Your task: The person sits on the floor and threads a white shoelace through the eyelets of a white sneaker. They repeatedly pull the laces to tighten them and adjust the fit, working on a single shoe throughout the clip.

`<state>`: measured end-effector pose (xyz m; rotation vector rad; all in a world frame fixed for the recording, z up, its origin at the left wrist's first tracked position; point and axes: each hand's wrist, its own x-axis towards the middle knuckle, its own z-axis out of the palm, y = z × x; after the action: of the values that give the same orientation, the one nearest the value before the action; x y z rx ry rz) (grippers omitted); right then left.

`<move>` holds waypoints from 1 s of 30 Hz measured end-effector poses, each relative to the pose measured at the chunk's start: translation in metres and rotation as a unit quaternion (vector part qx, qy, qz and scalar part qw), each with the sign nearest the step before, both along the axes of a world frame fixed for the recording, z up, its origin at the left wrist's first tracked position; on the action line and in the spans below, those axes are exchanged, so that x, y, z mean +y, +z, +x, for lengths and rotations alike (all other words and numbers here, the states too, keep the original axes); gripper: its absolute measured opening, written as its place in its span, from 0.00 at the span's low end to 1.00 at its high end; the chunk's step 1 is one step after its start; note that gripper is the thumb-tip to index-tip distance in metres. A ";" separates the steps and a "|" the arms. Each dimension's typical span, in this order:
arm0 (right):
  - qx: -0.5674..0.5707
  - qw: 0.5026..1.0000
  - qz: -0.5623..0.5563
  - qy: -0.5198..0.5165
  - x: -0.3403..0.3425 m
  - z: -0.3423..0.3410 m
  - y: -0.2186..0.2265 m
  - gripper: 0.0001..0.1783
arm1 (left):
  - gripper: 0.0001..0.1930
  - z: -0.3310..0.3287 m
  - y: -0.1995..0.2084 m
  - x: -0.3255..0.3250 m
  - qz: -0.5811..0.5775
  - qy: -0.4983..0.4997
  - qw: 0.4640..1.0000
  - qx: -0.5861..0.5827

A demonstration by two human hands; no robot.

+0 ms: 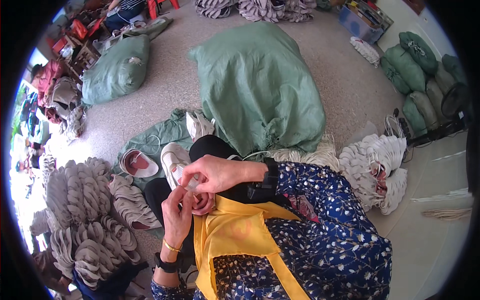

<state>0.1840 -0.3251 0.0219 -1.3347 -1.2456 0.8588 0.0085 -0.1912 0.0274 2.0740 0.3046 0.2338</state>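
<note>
On the speckled floor (170,67) I see a bulging green sack (260,85); grey-beige shoe uppers (80,187) stack up at left, probably for easy reach. By the yellow apron (235,230), left hand (177,217) and right hand (217,175) meet, narrowly pinching a pale mesh piece (192,183), apparently to steady it.

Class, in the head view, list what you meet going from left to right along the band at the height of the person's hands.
Stacked grey shoe pieces → pale shoe piece with reddish lining → left hand → right hand → black wristband → stacked whitish shoe pieces → tan strands.
</note>
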 end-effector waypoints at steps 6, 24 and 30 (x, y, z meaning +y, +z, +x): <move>0.133 0.983 -0.044 0.121 0.007 0.014 0.000 0.06 | 0.07 0.002 0.017 -0.001 0.055 -0.019 0.998 -0.011; -0.174 0.980 -0.036 -0.094 0.024 -0.027 -0.039 0.03 | 0.12 -0.017 -0.056 0.026 0.103 0.175 0.979 -0.010; -0.155 0.983 -0.020 -0.096 0.021 -0.029 -0.042 0.05 | 0.11 -0.017 -0.054 0.023 0.134 0.177 0.975 -0.019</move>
<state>0.1546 -0.3038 -0.0204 -1.6371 -1.3142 0.5563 -0.0082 -0.1677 -0.0263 2.2661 0.6511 0.5564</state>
